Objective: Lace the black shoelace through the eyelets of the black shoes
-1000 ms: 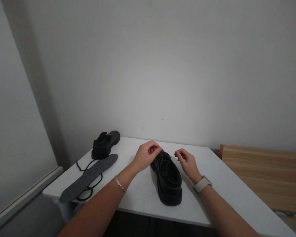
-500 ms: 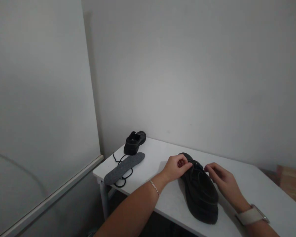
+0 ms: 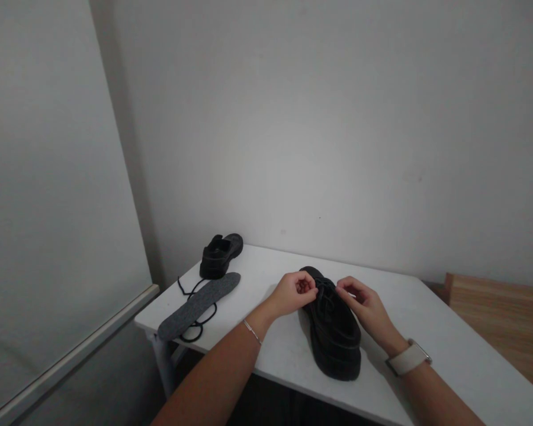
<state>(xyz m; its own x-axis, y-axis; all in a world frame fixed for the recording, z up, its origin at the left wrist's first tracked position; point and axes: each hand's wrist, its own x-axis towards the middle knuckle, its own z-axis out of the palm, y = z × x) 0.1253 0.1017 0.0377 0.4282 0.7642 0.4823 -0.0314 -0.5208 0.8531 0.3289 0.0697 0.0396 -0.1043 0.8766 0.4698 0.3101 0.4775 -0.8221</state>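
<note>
Resting near the front edge of a smooth white table [image 3: 266, 361], a black shoe [image 3: 333, 331] with a thick, chunky sole and a matte, leathery upper lies with its heel toward the person and its rounded toe toward the wall. The left hand [image 3: 293, 293] is curled in a loose fist at the shoe's far left side, fingertips pinched together at the lacing; the right hand [image 3: 364, 305] mirrors it on the right side, thumb and fingers pinched narrow over the laces. Whether each pinch actually grips a lace is too dark to tell. A thin bracelet circles the left wrist, a pale watch band [image 3: 408, 358] the right. At the table's far left corner sits a second black shoe [image 3: 220, 255], open-topped, and just in front of it a flat grey felt-like insole [image 3: 198, 305] lies across a loose black lace [image 3: 194, 328] coiled on the tabletop.
</note>
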